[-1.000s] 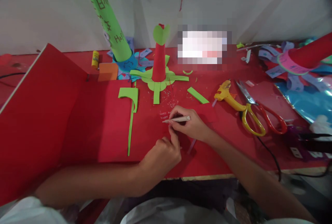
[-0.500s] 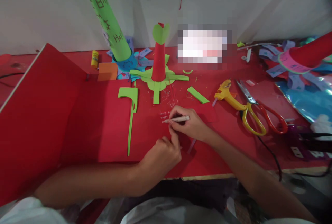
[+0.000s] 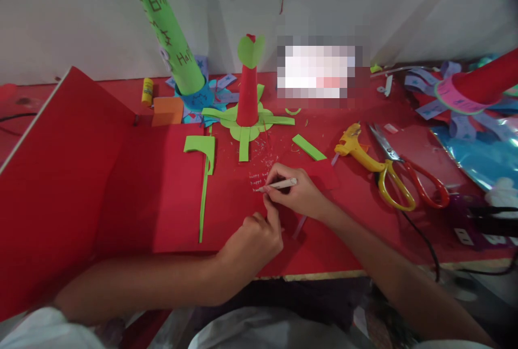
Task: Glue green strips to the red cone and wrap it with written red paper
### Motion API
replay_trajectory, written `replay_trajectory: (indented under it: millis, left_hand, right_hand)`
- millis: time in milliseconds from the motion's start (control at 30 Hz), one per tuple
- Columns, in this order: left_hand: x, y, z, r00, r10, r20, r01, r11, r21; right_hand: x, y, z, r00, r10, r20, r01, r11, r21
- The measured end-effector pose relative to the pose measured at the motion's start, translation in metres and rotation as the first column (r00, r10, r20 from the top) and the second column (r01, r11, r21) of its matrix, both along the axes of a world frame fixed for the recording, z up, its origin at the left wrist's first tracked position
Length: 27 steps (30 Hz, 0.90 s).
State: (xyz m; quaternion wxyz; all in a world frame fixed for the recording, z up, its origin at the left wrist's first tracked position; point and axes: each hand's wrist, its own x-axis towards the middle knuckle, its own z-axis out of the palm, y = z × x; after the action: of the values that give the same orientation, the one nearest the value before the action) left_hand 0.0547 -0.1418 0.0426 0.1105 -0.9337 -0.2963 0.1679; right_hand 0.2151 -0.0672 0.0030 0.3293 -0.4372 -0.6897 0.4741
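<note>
The right hand [image 3: 301, 192] is closed on the white pen [image 3: 284, 183], whose tip is at the lowest line of white writing [image 3: 257, 177]. The left hand [image 3: 257, 237] lies curled below the pen; I cannot tell whether it holds something.

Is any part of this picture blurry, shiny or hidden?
In the head view, a pixelated patch covers part of the wall and table; in the head view, glare streaks the blue packet; in the head view, white writing beside the right hand is too small to read fully.
</note>
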Motion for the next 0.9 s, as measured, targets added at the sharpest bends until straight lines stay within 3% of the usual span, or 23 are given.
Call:
replay_trajectory:
  millis: [367,700,900]
  left_hand:
    - [-0.0016,-0.0046,-0.0097,0.999,-0.013,0.04,0.007,0.991,0.136]
    - [-0.0017,-0.0035,-0.0086,0.999,-0.006,0.031,0.004,0.998,0.066]
    - [-0.0016,-0.0046,-0.0103,0.998,0.0,0.056,-0.006,0.995,0.095]
  right_hand:
    - [-0.0001,0.0006,-0.0022,0.999,-0.038,0.005,0.038,0.998,0.054]
    - [0.0003,0.0009,-0.0019,0.999,-0.037,0.003,0.037,0.999,0.028]
    - [0.0007,0.0004,-0.0038,0.997,-0.071,-0.012,0.072,0.997,0.004]
